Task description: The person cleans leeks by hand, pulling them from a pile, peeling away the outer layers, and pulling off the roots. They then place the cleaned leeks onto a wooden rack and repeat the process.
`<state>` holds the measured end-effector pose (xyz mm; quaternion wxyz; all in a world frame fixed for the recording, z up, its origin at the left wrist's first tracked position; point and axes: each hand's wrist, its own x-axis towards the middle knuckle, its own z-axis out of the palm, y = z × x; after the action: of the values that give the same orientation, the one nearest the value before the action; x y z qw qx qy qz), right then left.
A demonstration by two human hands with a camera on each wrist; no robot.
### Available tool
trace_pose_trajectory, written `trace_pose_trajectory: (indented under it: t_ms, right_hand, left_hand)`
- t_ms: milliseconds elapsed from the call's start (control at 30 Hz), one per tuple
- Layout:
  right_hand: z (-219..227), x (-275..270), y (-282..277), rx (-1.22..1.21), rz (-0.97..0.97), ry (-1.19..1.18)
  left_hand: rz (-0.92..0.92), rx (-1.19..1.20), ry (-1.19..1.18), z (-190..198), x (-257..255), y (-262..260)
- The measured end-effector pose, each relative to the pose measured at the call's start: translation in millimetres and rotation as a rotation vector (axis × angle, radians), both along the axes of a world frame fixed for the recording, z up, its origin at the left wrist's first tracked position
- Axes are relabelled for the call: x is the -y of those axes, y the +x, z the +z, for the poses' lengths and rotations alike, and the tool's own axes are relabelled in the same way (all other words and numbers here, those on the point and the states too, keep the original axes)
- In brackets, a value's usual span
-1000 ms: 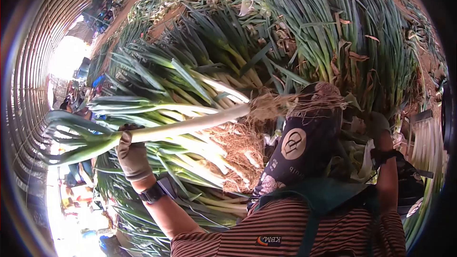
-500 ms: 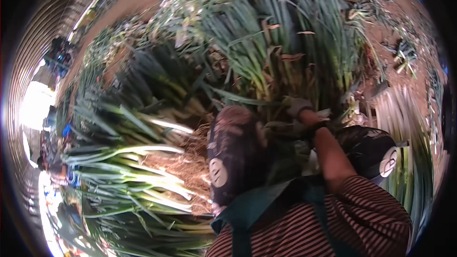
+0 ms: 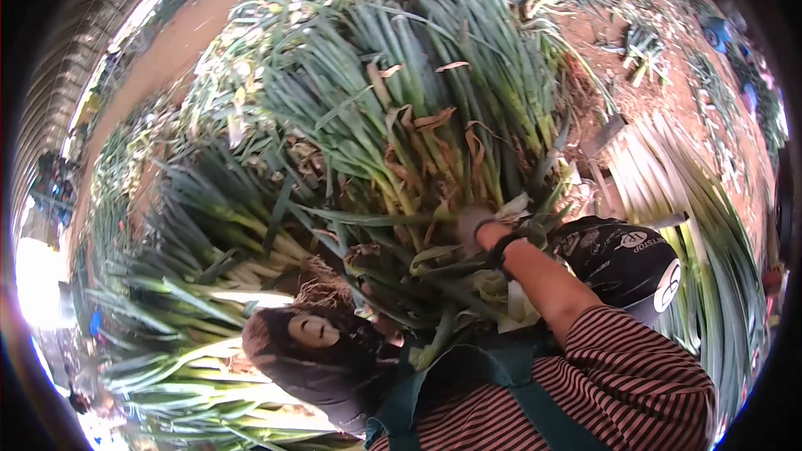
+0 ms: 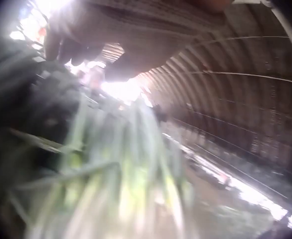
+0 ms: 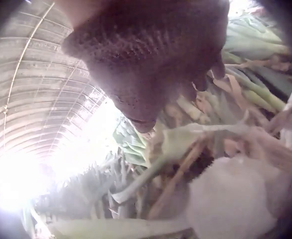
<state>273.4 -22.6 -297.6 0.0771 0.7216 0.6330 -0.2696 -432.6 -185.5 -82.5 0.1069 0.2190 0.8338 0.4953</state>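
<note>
Head view: the right hand, gloved and with a dark band at the wrist, is just right of the middle of the frame, at the lower end of a thick heap of leeks whose green leaves fan toward the top. Dry leaves hang among the stalks above the hand. The right wrist view shows its fingertips separate, pointing down over stalks and brown scraps, with a pale rounded lump at lower right; whether they grip anything, I cannot tell. The left hand is out of the head view; the left wrist view has it gloved across the top, above blurred green and white stalks, and whether it is wide, narrow or holding something cannot be told. In the head view, more leeks lie at lower left, their leaves toward the left edge, and a tuft of roots sits just above one dark-covered leg. The other leg is right of the middle, beside pale stalks that run down the right side. A striped sleeve and a teal apron fill the lower right.
</note>
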Motion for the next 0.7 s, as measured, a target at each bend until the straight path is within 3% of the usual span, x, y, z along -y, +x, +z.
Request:
trace_pose_trajectory:
  t_ms: [33, 67, 100, 133, 167, 200, 267, 300, 367, 433, 467, 533, 567, 633, 700]
  right_hand:
    - [9.3, 18.2, -15.4, -0.118, 0.071, -0.177]
    - [22.9, 37.3, -39.9, -0.224, 0.084, -0.231]
    - [-15.0, 57.2, -61.1, -0.275, 0.218, -0.330]
    - [-0.7, 83.0, -84.7, -0.261, 0.248, -0.351]
    - [29.3, 96.9, -99.7, -0.246, 0.283, -0.366]
    - [48.1, 95.8, -98.9, -0.261, 0.246, -0.418]
    - [68.3, 88.9, -95.8, -0.299, 0.171, -0.528]
    - [26.5, 84.3, -76.5, -0.396, 0.210, -0.422]
    - [35.6, 63.6, -41.6, -0.267, 0.146, -0.184]
    - [91.8, 29.5, 1.1, -0.072, -0.188, 0.110]
    - [82.3, 19.3, 21.9, -0.100, -0.425, 0.293]
    - [51.6, -7.4, 51.3, -0.044, -0.545, 0.470]
    - [33.4, -20.1, 58.5, -0.065, -0.597, 0.370]
    - [-5.2, -42.9, 66.1, -0.109, -0.694, 0.165]
    - [-49.8, -55.7, 55.4, -0.120, -0.650, 0.012]
  left_hand:
    - [-0.144, -0.096, 0.063, 18.9, -36.1, -4.1]
    - [-0.328, -0.179, 0.085, 38.8, -77.4, 29.8]
    - [-0.553, -0.335, 0.080, 63.2, -123.0, 118.9]
    - [-0.779, -0.477, 0.106, 87.6, -168.6, 207.7]
    - [-0.841, -0.424, 0.119, 93.7, -199.8, 258.6]
    - [-1.030, -0.644, 0.264, 93.9, -217.5, 313.1]
    - [-1.157, -0.175, 0.375, 92.1, -246.3, 384.4]
    - [-1.216, -0.023, 0.311, 87.5, -250.3, 410.7]
    - [-1.311, 0.224, 0.217, 58.8, -264.4, 425.6]
    - [-1.294, 0.466, 0.054, 39.6, -261.0, 426.5]
    - [-1.269, 0.487, 0.017, 44.3, -257.1, 428.9]
    - [-1.234, 0.512, -0.035, 52.8, -259.5, 434.8]
    - [-1.273, 0.556, 0.051, 49.2, -261.3, 434.7]
    - [-1.256, 0.528, 0.005, 50.2, -263.8, 435.9]
    - [-1.243, 0.496, -0.014, 50.3, -264.3, 435.7]
